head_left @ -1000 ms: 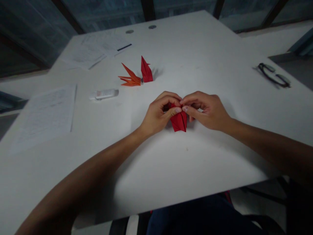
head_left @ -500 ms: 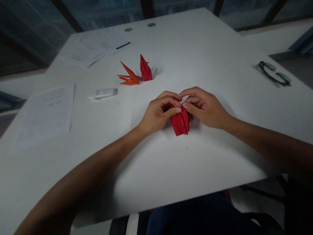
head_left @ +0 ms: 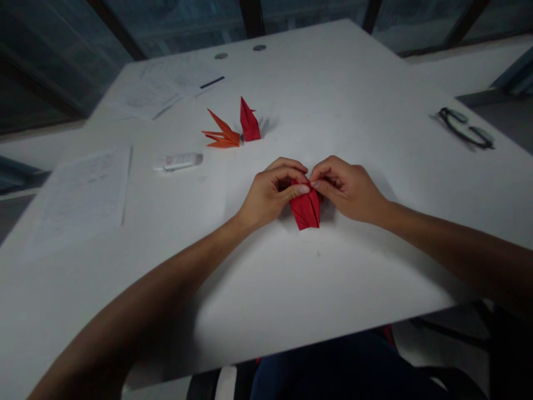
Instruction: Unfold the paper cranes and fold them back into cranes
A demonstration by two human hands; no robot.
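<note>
A folded red paper piece (head_left: pixel 306 210) is between my two hands, over the middle of the white table (head_left: pixel 266 289). My left hand (head_left: pixel 277 191) is closed on its upper left part, thumb on the front face. My right hand (head_left: pixel 343 186) pinches its top right corner, fingers curled. Fingers hide the piece's top. Beyond my hands stands another red folded paper figure (head_left: pixel 250 123), and just left of it lies an orange folded paper figure (head_left: pixel 225 133) with several long points.
A white tube (head_left: pixel 180 161) lies left of the orange figure. Paper sheets (head_left: pixel 83 194) rest at the left, with more papers (head_left: pixel 145 94) and a dark strip (head_left: pixel 212 83) farther back. Black-framed glasses (head_left: pixel 464 130) lie at the right.
My right index finger, stretched toward my left fingers before, has curled down onto the red paper. The paper's right side looks narrower. The whole view has shifted slightly.
</note>
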